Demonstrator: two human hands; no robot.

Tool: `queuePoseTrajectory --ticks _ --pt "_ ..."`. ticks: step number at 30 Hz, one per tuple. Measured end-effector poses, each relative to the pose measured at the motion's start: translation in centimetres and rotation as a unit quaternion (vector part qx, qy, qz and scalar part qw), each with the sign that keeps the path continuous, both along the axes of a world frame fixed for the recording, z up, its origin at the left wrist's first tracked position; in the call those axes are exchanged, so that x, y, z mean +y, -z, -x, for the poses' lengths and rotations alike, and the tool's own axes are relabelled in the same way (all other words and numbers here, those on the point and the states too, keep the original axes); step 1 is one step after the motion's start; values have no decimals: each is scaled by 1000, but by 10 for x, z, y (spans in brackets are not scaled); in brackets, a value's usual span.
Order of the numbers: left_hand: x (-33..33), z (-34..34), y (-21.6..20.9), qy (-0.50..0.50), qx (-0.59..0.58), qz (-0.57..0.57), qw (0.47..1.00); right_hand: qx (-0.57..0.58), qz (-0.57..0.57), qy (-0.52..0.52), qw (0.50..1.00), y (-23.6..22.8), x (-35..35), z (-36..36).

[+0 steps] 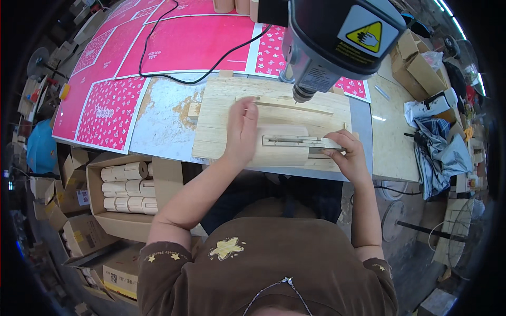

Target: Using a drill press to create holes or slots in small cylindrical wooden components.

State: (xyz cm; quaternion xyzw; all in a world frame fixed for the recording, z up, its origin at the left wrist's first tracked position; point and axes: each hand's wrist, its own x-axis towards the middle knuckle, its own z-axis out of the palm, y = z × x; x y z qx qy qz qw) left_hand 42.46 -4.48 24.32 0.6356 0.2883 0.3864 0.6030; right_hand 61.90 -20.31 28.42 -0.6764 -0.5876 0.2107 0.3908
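Observation:
A pale wooden cylinder (pixel 274 158) lies on its side on the wooden board, below the drill chuck (pixel 302 94). Along its upper face sits a narrow slotted strip (pixel 284 140), light in colour with small dark marks. My right hand (pixel 348 155) pinches the strip's right end between thumb and fingers, just past the cylinder's right end. Beside the cylinder's left end is my left hand (pixel 243 132), slightly blurred, fingers stretched away from me and nothing seen in them. Whether its palm touches the cylinder I cannot tell.
The drill press head (pixel 337 45) hangs over the wooden board (pixel 216 118), which carries a raised wooden strip (pixel 300 106). A black cable (pixel 211 71) crosses pink printed sheets (pixel 190 45). At lower left, a cardboard box (pixel 118 225) holds several wooden cylinders. Grey cloth (pixel 448 150) lies right.

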Motion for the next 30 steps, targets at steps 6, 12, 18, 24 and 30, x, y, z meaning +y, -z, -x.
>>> queuePoseTrajectory --ticks 6,12,18,24,30 --pt "-8 16 18 -44 16 41 998 -72 -22 72 995 7 3 -13" --pt "-13 19 19 -52 123 -301 944 -57 -35 140 988 14 36 -30" --pt "16 26 25 -59 249 -320 912 -81 -44 90 992 17 49 -15" --pt "37 24 36 7 202 -326 923 128 -159 28 978 -15 41 -50" --pt "40 24 37 21 201 -327 923 61 -315 119 940 -137 102 -62"
